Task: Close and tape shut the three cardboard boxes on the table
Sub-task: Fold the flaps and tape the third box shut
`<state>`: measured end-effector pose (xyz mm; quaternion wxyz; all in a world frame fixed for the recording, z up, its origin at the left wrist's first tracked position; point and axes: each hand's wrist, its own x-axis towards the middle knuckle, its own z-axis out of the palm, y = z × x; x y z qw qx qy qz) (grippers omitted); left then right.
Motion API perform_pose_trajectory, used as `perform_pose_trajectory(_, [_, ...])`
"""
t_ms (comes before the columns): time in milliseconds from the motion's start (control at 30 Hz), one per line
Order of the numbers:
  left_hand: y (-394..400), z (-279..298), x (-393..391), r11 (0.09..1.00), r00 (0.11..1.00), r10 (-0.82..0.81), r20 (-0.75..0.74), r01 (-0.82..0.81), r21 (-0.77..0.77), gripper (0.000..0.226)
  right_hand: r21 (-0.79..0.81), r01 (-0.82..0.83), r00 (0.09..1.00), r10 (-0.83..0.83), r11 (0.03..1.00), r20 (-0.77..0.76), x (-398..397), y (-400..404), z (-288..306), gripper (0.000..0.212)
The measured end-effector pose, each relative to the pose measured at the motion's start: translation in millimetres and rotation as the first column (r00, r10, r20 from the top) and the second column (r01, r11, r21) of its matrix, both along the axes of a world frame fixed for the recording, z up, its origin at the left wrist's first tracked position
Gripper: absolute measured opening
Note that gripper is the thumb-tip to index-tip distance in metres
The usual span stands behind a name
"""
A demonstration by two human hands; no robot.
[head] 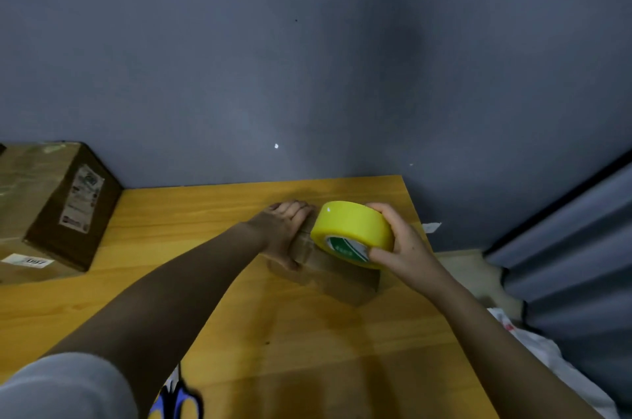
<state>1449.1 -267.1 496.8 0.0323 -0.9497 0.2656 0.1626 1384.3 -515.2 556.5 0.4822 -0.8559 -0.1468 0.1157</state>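
Tape roll (354, 234), yellow with a green-and-white core label, held by the right hand (403, 244), fingers curled over its outer band and thumb at the core, directly above the small cardboard box (342, 276). The small cardboard box lies near the far right corner of the wooden table (239, 333). The left hand (285, 230) rests on the box's left end, fingers curved over the far edge and thumb on the near side, steadying it. To the far left of the small box, against the wall, stand larger cardboard boxes (51, 206), stacked and apparently already taped. Scissors (176, 401) with blue-and-yellow handles lie at the table's near edge. Judged light and thin-walled, the small box would slide or dent under pull; best held flat along its edges while tape is drawn across the seam.
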Motion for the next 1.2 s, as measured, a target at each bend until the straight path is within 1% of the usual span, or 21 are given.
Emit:
perform_pose_trajectory(33, [-1.1, -1.9, -0.9, 1.0, 1.0, 0.012, -0.001, -0.012, 0.008, 0.129, -0.036, -0.007, 1.0, 0.008, 0.999, 0.02, 0.1, -0.4, 0.5, 0.061])
perform_pose_trajectory(133, [-3.7, -4.7, -3.2, 0.998, 0.999, 0.025, 0.036, -0.027, 0.056, 0.132, -0.108, -0.011, 0.998, 0.018, 0.994, 0.065, 2.5, 2.4, 2.5, 0.056])
perform_pose_trajectory(200, [-5.5, -4.3, -3.8, 0.994, 0.998, 0.019, 0.057, -0.025, 0.104, 0.135, -0.189, 0.019, 0.995, 0.001, 0.982, 0.103, 5.1, 7.3, 4.1, 0.054])
perform_pose_trajectory(267, [-7.8, -4.0, -3.9, 0.989, 0.997, 0.003, 0.071, -0.014, 0.149, 0.136, -0.27, 0.07, 0.99, -0.034, 0.96, 0.135, 7.5, 13.5, 6.7, 0.058])
perform_pose_trajectory(333, [-8.9, -3.2, -3.3, 0.984, 0.997, -0.01, 0.079, -0.004, 0.178, 0.133, -0.315, 0.082, 0.988, -0.036, 0.946, 0.149, 9.4, 17.4, 9.1, 0.06])
perform_pose_trajectory(533, [-10.5, -3.1, -3.2, 0.987, 0.997, -0.011, 0.075, -0.001, 0.16, 0.13, -0.444, 0.052, 0.988, 0.019, 0.895, 0.154, 11.4, 1.6, 18.5, 0.061])
perform_pose_trajectory(667, [-10.0, -2.1, -4.4, 0.988, 0.998, 0.009, 0.067, -0.019, 0.154, 0.129, -0.562, 0.013, 0.982, 0.095, 0.827, 0.163, 13.1, 2.7, 27.9, 0.058])
perform_pose_trajectory(767, [-11.9, -1.4, -3.0, 0.987, 0.999, 0.03, 0.045, -0.036, 0.154, 0.129, -0.696, 0.023, 0.976, 0.136, 0.717, 0.172, 14.0, -11.8, 35.7, 0.057])
perform_pose_trajectory(833, [-14.7, -0.4, -3.3, 0.986, 0.998, 0.018, 0.055, -0.027, 0.166, 0.128, -0.713, 0.018, 0.975, 0.146, 0.701, 0.168, 14.2, -17.3, 35.9, 0.058])
perform_pose_trajectory(900, [-15.3, 0.9, -4.2, 0.982, 0.998, 0.014, 0.067, -0.026, 0.188, 0.128, -0.684, 0.008, 0.976, 0.142, 0.729, 0.163, 15.0, -17.2, 34.8, 0.057])
perform_pose_trajectory(967, [-18.4, 3.5, -4.5, 0.973, 0.996, 0.007, 0.086, -0.026, 0.228, 0.13, -0.646, 0.024, 0.981, 0.105, 0.763, 0.161, 15.3, -18.0, 35.3, 0.057])
perform_pose_trajectory(1000, [-23.2, 4.3, -5.6, 0.975, 0.997, 0.005, 0.082, -0.023, 0.222, 0.131, -0.636, 0.032, 0.983, 0.091, 0.771, 0.161, 14.4, -18.9, 35.1, 0.057])
perform_pose_trajectory(1133, [-51.3, 2.6, -12.2, 0.997, 0.998, 0.018, 0.059, -0.023, 0.075, 0.135, -0.655, 0.024, 0.98, 0.112, 0.755, 0.165, 10.5, -14.8, 35.0, 0.058])
perform_pose_trajectory(1200, [-54.7, 1.7, -11.8, 0.998, 0.997, 0.026, 0.066, -0.03, 0.059, 0.135, -0.659, 0.022, 0.979, 0.117, 0.752, 0.167, 11.3, -11.9, 35.7, 0.058])
